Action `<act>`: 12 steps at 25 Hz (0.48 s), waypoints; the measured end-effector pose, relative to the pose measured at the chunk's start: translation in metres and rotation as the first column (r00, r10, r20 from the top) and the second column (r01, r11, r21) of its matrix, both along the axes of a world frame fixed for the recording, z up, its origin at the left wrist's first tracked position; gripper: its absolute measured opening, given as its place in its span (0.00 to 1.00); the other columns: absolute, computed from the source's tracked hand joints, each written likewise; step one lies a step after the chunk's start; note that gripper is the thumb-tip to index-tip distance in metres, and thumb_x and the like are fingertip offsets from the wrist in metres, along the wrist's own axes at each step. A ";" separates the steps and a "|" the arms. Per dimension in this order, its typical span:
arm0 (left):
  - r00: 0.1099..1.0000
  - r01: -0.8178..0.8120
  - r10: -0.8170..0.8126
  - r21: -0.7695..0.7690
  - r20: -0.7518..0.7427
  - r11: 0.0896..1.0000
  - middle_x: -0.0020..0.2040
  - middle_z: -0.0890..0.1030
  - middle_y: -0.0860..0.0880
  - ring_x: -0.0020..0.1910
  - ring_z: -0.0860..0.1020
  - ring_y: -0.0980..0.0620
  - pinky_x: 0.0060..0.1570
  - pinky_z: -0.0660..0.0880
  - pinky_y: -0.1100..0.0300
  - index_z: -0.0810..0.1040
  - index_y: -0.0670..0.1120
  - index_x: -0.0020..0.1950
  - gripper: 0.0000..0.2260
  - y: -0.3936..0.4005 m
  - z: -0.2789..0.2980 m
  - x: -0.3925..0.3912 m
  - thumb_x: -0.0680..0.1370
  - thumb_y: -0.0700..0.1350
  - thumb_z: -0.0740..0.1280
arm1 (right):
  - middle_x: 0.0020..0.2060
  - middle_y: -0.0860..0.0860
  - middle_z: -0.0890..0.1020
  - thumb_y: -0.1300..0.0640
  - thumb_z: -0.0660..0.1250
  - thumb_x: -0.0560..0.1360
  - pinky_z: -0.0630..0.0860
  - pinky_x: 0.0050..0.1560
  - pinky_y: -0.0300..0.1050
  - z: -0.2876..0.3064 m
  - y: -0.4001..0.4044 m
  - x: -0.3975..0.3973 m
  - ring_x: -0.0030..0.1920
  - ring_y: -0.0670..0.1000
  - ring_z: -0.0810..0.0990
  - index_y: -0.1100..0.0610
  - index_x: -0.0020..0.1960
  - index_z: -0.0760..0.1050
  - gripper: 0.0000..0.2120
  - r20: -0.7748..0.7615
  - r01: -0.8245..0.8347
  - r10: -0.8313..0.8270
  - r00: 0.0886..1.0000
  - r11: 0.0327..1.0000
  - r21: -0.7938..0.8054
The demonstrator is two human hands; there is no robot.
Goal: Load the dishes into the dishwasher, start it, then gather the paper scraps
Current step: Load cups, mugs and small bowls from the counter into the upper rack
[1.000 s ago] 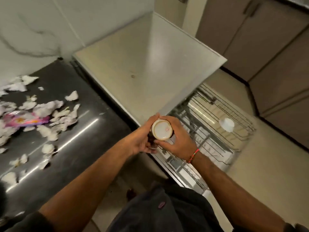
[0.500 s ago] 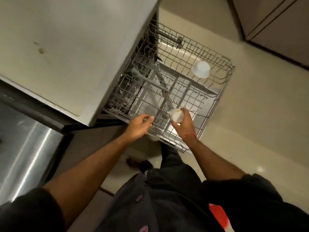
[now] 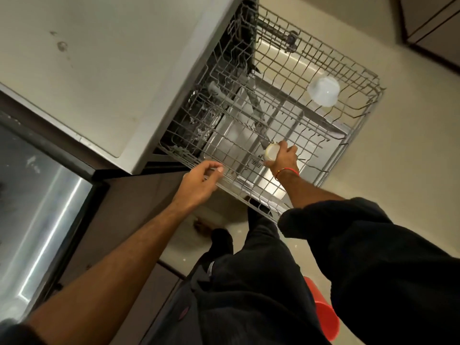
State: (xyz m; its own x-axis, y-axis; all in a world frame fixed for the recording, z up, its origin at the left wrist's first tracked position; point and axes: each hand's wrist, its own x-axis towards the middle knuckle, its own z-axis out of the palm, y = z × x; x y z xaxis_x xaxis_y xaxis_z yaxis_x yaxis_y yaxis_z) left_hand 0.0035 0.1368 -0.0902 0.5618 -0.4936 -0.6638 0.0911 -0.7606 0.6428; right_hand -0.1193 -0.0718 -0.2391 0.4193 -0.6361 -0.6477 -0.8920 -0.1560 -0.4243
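loading step in hand, dishwasher not yet started, scraps not in view. taking the pulled-out wire rack (image 3: 348, 70) as the landmark.

left of the rack: dark glossy counter surface (image 3: 37, 207), then the pale dishwasher top (image 3: 112, 70) overhanging the rack's left side.

at the rack's near-left rim: left hand (image 3: 199, 183) is hovering with fingers loosely curled and holding nothing; cannot tell whether the fingertips are touching the wire or sitting just above it.

inside the rack, near-middle: right hand (image 3: 285, 158) is gripping a small cream cup (image 3: 271, 151), fingers wrapped round its body, cup tilted on its side with the mouth facing left. cup is just above the tines, seating unclear.

far-right corner of the rack: white bowl (image 3: 323, 90) is sitting upside down, well apart from the cup.

below-right of the rack, near the person's legs: an orange container (image 3: 323, 317) on the floor.

next move, my read: turning the cup mouth-down, settling it between tines so it isn't rocking, then letting go. risk is it tipping if released while tilted.
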 end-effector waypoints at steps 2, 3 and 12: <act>1.000 -0.028 0.028 -0.030 0.001 0.999 0.54 0.83 0.52 0.50 0.83 0.52 0.36 0.75 0.74 0.79 0.56 0.60 0.08 0.015 0.003 0.001 0.82 0.52 0.66 | 0.66 0.62 0.64 0.56 0.75 0.72 0.73 0.65 0.58 0.003 0.000 -0.003 0.66 0.63 0.70 0.55 0.74 0.61 0.36 -0.007 -0.028 0.028 1.000 1.000 0.005; 0.999 -0.039 0.039 -0.049 0.007 0.998 0.54 0.83 0.52 0.51 0.83 0.52 0.36 0.75 0.74 0.79 0.55 0.61 0.08 0.024 0.007 0.002 0.82 0.51 0.66 | 0.66 0.62 0.64 0.57 0.75 0.72 0.72 0.67 0.58 0.006 0.000 -0.005 0.67 0.63 0.69 0.54 0.76 0.59 0.38 -0.018 -0.049 0.050 0.999 0.999 0.012; 0.897 -0.081 0.164 -0.213 0.411 0.974 0.53 0.82 0.58 0.52 0.80 0.63 0.49 0.75 0.72 0.80 0.51 0.63 0.10 0.157 0.073 0.010 0.82 0.46 0.67 | 0.60 0.57 0.73 0.63 0.62 0.78 0.76 0.59 0.58 0.081 0.071 0.018 0.57 0.55 0.76 0.56 0.68 0.70 0.18 0.328 -0.199 0.254 0.910 0.961 -0.193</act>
